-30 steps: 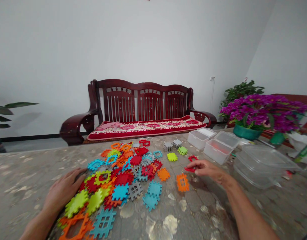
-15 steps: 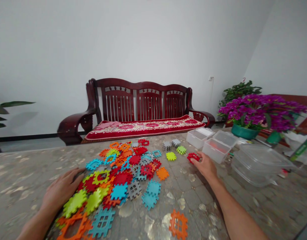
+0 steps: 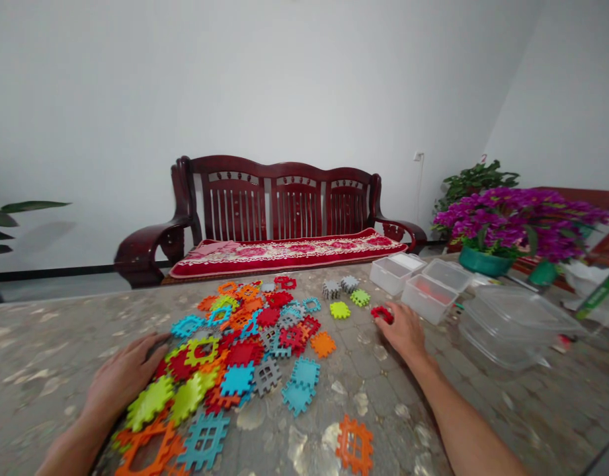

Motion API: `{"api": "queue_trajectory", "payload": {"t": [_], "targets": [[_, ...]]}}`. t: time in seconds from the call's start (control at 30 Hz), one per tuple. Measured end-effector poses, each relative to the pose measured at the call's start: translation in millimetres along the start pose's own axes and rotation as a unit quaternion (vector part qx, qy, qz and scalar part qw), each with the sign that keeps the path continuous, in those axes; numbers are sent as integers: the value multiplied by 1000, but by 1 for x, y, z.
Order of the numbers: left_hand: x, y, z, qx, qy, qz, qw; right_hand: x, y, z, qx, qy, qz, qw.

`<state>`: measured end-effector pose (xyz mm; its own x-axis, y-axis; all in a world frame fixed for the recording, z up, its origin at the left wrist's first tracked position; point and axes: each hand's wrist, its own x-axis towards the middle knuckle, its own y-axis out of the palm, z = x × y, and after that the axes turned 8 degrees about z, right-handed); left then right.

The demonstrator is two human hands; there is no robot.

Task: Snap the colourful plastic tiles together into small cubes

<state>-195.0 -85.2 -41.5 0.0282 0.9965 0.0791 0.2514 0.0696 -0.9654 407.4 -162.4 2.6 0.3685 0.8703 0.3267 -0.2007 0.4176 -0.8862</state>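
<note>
A heap of flat toothed plastic pieces (image 3: 244,344) in red, orange, blue, green and grey covers the middle of the marbled table (image 3: 46,344). My left hand (image 3: 123,377) lies flat and open on the heap's left edge. My right hand (image 3: 403,327) reaches out to the right of the heap, fingers closed around red pieces (image 3: 382,313) that rest on the table. One orange piece (image 3: 354,444) lies alone near the front edge. Two green pieces (image 3: 340,309) and two grey ones (image 3: 332,288) sit apart behind the heap.
Clear plastic boxes (image 3: 426,297) stand just beyond my right hand, one with red inside. A larger lidded clear box (image 3: 517,324) is further right. Purple flowers in a green pot (image 3: 487,261) stand at the back right. A dark wooden bench (image 3: 284,218) lies behind the table.
My right hand moved away from me to the right with a red piece and closed on the red pieces by the boxes. The lone orange piece now lies near the front edge.
</note>
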Motion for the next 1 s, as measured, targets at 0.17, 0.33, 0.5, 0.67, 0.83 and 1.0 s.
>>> {"api": "queue_trajectory", "payload": {"t": [0.17,0.33,0.5,0.67,0.83,1.0], "targets": [[-4,-4,-7,-3,-3,-13,1000,-17,-1,33,227,-120,129,958],[-5,-7,-11,-1,-14,8,1000,-38,-19,62,266,-211,401,851],[-7,-11,-15,6,-20,15,1000,-49,-29,69,217,-352,492,767],[-11,-16,-22,4,-19,13,1000,-60,-24,78,183,-408,480,755],[-12,-18,-25,3,-23,7,1000,-56,-17,78,197,-289,397,849],[-12,-16,-24,5,-22,4,1000,-50,-20,69,200,-265,416,847]]}}
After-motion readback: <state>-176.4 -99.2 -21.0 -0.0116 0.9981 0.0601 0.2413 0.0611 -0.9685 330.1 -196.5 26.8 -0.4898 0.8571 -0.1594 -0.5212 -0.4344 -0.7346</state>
